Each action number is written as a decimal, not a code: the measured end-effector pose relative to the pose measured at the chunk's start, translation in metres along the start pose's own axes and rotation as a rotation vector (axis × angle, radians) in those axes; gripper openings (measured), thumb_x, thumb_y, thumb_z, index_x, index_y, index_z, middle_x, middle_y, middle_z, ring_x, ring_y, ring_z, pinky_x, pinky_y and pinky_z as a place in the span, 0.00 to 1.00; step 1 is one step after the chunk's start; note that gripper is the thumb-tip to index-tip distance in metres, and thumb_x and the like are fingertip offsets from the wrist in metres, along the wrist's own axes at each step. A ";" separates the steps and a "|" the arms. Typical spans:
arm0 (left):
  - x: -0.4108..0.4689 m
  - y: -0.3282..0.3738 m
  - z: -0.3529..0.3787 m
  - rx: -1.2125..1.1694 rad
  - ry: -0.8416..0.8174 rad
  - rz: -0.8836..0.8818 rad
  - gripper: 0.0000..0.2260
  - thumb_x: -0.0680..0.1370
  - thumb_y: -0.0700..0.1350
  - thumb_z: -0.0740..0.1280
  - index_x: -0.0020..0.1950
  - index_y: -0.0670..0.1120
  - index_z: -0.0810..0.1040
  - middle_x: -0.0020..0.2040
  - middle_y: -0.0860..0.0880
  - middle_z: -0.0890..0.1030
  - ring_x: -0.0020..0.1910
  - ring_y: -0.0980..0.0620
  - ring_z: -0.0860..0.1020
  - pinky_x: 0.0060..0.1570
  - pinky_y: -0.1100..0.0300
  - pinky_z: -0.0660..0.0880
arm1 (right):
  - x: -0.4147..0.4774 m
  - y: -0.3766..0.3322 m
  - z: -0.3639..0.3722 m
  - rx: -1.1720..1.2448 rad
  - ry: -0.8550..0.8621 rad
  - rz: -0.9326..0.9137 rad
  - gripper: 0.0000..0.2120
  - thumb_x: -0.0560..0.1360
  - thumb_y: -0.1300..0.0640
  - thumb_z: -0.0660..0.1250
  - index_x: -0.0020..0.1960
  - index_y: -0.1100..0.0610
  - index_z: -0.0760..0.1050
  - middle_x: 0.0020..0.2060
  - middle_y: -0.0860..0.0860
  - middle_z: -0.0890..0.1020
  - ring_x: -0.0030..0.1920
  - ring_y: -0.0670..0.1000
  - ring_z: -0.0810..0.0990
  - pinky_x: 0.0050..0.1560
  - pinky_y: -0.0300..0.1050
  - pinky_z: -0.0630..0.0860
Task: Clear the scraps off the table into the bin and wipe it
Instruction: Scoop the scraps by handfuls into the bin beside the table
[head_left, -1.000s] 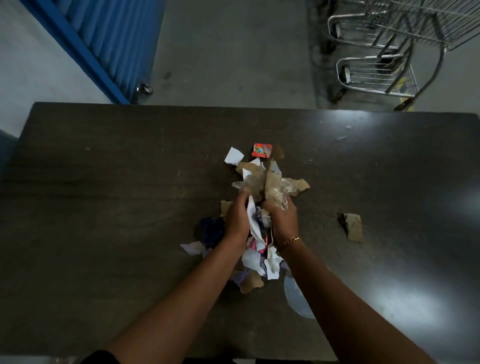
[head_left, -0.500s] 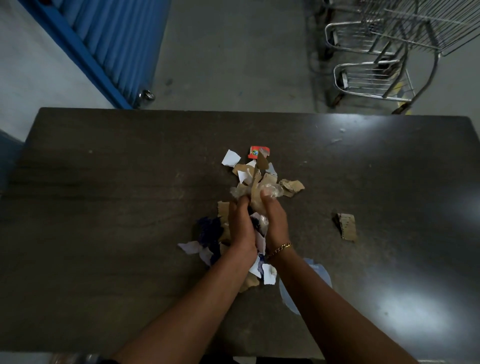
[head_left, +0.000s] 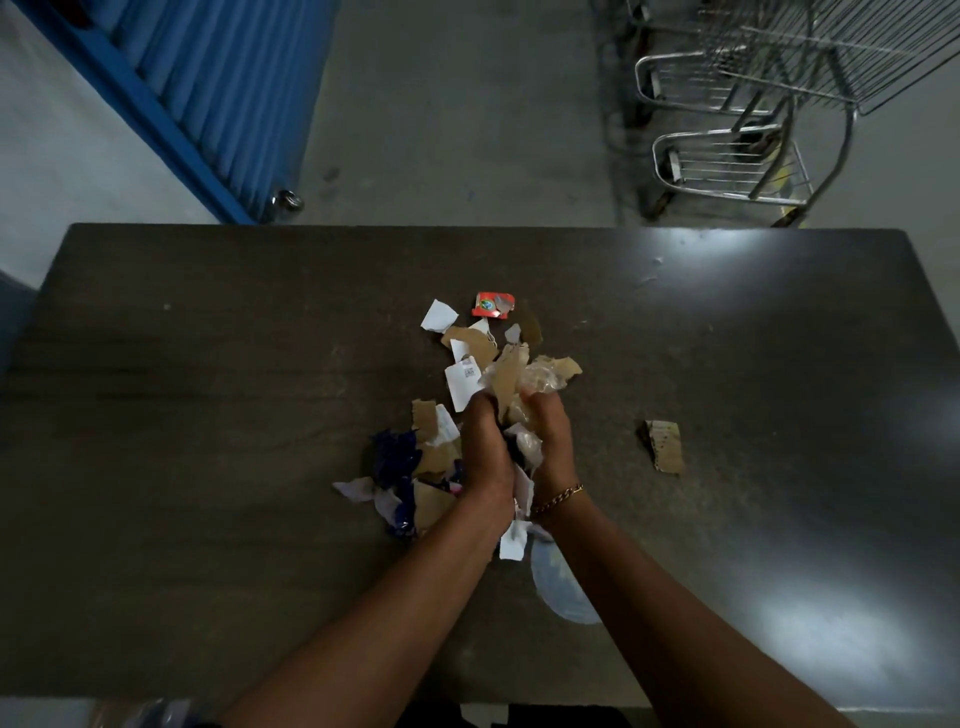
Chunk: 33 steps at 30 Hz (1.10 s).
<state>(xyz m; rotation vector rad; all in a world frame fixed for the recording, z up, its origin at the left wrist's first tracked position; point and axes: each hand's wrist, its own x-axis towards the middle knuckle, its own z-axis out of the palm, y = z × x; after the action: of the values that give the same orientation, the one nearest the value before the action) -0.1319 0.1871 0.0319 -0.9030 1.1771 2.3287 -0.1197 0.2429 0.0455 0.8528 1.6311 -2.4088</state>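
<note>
Two hands, one wad gathered mid-table.
Over the last second I watched the left hand (head_left: 485, 447) and right hand (head_left: 550, 441) close in; now they press together, fingers curled round a bundle of scraps (head_left: 511, 376) at the middle of the table (head_left: 208, 415). Loose bits remain around them, a cardboard piece (head_left: 664, 446) lies apart, and no bin shows.

A single wide-angle view from the person's head faces forward and steeply down. The worktop (head_left: 208, 364) fills the lower two thirds, its far edge running level across the frame. Floor (head_left: 457, 130) and trolleys (head_left: 727, 156) lie beyond at the top. Left hand (head_left: 485, 457) and right hand (head_left: 550, 441) sit close, mid-frame, gripping scraps (head_left: 498, 366).
</note>
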 end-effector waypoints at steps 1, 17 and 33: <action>-0.002 -0.002 0.003 0.031 0.021 0.026 0.18 0.74 0.56 0.66 0.55 0.47 0.87 0.55 0.43 0.87 0.56 0.44 0.85 0.57 0.50 0.79 | 0.000 -0.001 -0.004 0.013 0.006 -0.004 0.24 0.75 0.42 0.66 0.68 0.52 0.76 0.61 0.52 0.83 0.60 0.49 0.83 0.66 0.58 0.76; -0.025 -0.014 -0.004 0.117 -0.028 0.144 0.25 0.79 0.59 0.67 0.72 0.48 0.77 0.65 0.46 0.83 0.66 0.47 0.81 0.62 0.53 0.78 | -0.028 0.004 -0.007 0.079 0.026 -0.074 0.23 0.71 0.44 0.71 0.63 0.52 0.77 0.55 0.50 0.85 0.55 0.48 0.85 0.57 0.46 0.80; -0.037 -0.012 -0.003 0.364 -0.155 0.062 0.30 0.67 0.62 0.66 0.62 0.43 0.81 0.56 0.41 0.85 0.57 0.42 0.84 0.63 0.40 0.79 | -0.049 0.012 -0.006 0.164 0.396 -0.253 0.20 0.72 0.43 0.69 0.55 0.57 0.79 0.50 0.57 0.85 0.51 0.54 0.84 0.55 0.54 0.80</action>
<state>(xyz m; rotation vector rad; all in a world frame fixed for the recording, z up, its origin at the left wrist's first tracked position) -0.0964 0.1898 0.0492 -0.5555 1.5122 2.0862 -0.0714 0.2325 0.0587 1.2934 1.7807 -2.7105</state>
